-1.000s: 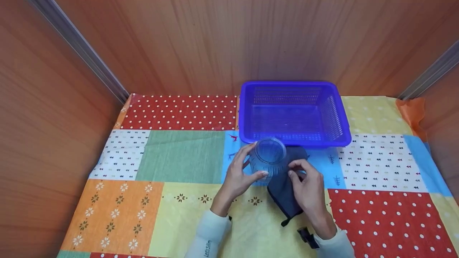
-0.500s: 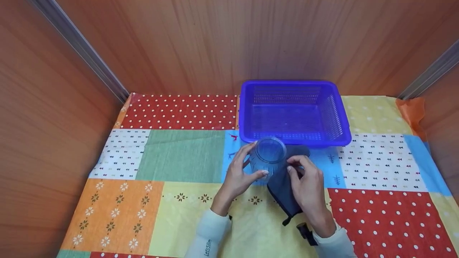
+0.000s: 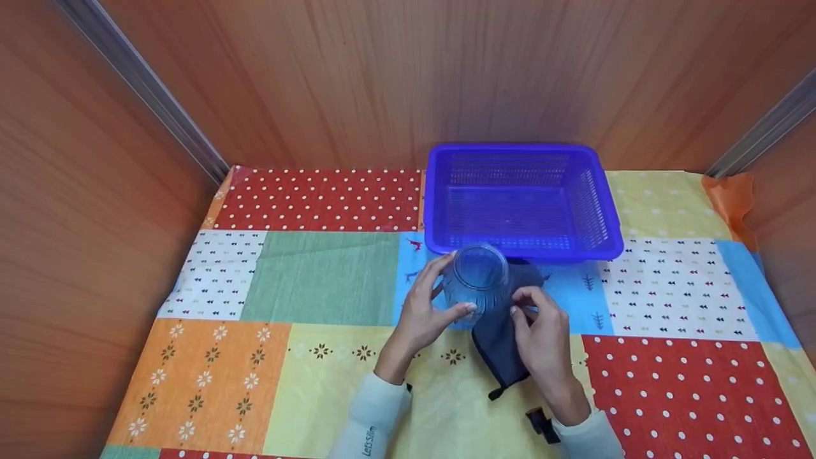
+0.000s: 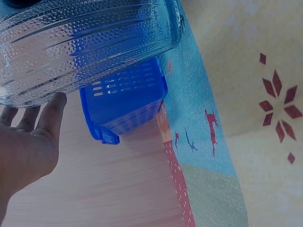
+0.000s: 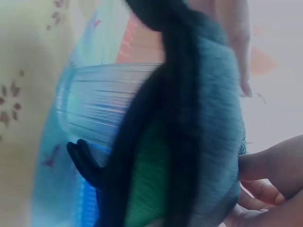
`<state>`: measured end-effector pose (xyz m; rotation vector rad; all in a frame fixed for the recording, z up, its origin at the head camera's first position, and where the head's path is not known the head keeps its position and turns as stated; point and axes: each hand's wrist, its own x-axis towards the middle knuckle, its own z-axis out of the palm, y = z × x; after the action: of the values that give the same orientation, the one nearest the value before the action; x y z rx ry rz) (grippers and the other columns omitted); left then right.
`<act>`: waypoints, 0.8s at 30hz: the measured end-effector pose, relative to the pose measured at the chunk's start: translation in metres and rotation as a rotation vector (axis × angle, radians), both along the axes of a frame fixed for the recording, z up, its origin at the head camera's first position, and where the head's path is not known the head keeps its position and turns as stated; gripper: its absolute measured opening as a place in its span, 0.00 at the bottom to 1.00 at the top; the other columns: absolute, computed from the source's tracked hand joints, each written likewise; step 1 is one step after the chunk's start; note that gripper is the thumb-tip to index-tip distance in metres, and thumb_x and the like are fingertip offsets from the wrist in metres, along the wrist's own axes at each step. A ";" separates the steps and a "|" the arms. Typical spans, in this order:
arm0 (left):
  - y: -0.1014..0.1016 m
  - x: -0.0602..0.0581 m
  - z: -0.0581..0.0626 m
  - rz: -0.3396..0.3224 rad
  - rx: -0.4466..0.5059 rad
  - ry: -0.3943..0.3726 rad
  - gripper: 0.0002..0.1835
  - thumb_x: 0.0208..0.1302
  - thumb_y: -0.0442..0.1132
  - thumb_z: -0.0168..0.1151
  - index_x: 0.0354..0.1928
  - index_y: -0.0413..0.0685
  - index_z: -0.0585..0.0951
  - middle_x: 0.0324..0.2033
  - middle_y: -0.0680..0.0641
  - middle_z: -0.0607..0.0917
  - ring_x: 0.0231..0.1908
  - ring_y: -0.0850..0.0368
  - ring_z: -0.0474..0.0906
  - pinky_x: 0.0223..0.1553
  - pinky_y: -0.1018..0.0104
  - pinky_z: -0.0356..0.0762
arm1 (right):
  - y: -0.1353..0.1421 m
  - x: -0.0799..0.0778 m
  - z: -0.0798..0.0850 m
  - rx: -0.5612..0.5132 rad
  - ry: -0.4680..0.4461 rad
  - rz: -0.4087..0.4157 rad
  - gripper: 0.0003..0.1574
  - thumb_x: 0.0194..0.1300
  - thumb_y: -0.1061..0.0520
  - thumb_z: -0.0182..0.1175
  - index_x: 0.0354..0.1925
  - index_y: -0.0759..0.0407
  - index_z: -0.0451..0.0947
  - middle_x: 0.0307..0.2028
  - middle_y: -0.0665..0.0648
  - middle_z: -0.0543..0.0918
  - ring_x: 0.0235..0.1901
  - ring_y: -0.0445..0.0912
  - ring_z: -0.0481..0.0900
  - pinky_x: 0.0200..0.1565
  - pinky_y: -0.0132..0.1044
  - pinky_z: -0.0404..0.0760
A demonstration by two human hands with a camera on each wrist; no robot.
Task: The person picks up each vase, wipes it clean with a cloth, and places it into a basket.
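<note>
My left hand grips a clear ribbed glass jar, thumb on its near side and fingers around the left. The jar stands upright, mouth up, just in front of the basket; in the left wrist view the jar's textured wall fills the top. Pinched between my right thumb and fingers is a dark grey cloth with black edging and loops. It lies against the jar's right side and hangs toward me. In the right wrist view the cloth is blurred and shows a green patch. My right hand is right of the jar.
Directly behind the jar sits a purple-blue plastic basket with perforated walls. A patchwork-patterned tablecloth covers the table. Wood-grain panels enclose the back and sides. An orange piece of fabric lies at the far right corner.
The cloth shifts a little up, then back down along the jar, and its hanging corner swings left. My right hand moves slightly with it. The left hand and jar stay put.
</note>
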<state>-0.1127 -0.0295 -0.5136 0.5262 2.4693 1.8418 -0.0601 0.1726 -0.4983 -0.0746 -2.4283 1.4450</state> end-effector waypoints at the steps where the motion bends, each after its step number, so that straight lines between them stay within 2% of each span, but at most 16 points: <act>1: 0.000 0.000 0.000 -0.001 0.001 0.001 0.45 0.63 0.46 0.79 0.80 0.57 0.67 0.75 0.49 0.70 0.71 0.49 0.70 0.70 0.47 0.75 | 0.000 -0.001 -0.005 0.011 -0.005 -0.001 0.11 0.66 0.80 0.62 0.44 0.71 0.80 0.41 0.66 0.85 0.49 0.60 0.86 0.55 0.57 0.85; 6: 0.000 0.000 -0.001 -0.005 0.008 0.008 0.46 0.63 0.47 0.80 0.80 0.57 0.68 0.75 0.49 0.70 0.71 0.49 0.70 0.69 0.48 0.76 | -0.001 -0.006 -0.028 0.081 -0.017 0.005 0.12 0.64 0.80 0.63 0.41 0.68 0.79 0.38 0.65 0.85 0.45 0.60 0.89 0.50 0.58 0.88; 11: 0.000 -0.001 -0.001 -0.004 0.009 0.010 0.46 0.62 0.46 0.80 0.79 0.56 0.68 0.75 0.49 0.70 0.71 0.50 0.70 0.69 0.49 0.76 | -0.003 -0.011 -0.043 0.137 -0.024 0.019 0.13 0.63 0.79 0.63 0.38 0.65 0.79 0.36 0.63 0.85 0.40 0.59 0.89 0.43 0.56 0.88; 19: 0.000 0.000 -0.001 -0.007 0.016 0.011 0.45 0.62 0.46 0.80 0.79 0.56 0.68 0.75 0.49 0.70 0.71 0.49 0.70 0.69 0.47 0.76 | -0.003 -0.016 -0.059 0.176 -0.081 0.050 0.13 0.61 0.78 0.64 0.35 0.64 0.78 0.34 0.62 0.85 0.35 0.55 0.85 0.38 0.50 0.83; 24: 0.000 0.000 -0.002 -0.006 0.017 0.015 0.45 0.63 0.45 0.80 0.79 0.56 0.68 0.75 0.50 0.70 0.71 0.49 0.70 0.69 0.47 0.76 | -0.001 -0.016 -0.059 0.149 -0.093 0.063 0.12 0.63 0.77 0.63 0.35 0.62 0.79 0.34 0.62 0.86 0.35 0.54 0.86 0.39 0.48 0.83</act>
<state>-0.1128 -0.0295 -0.5154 0.5502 2.4611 1.8646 -0.0764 0.1718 -0.5574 -0.0325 -2.6285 1.3083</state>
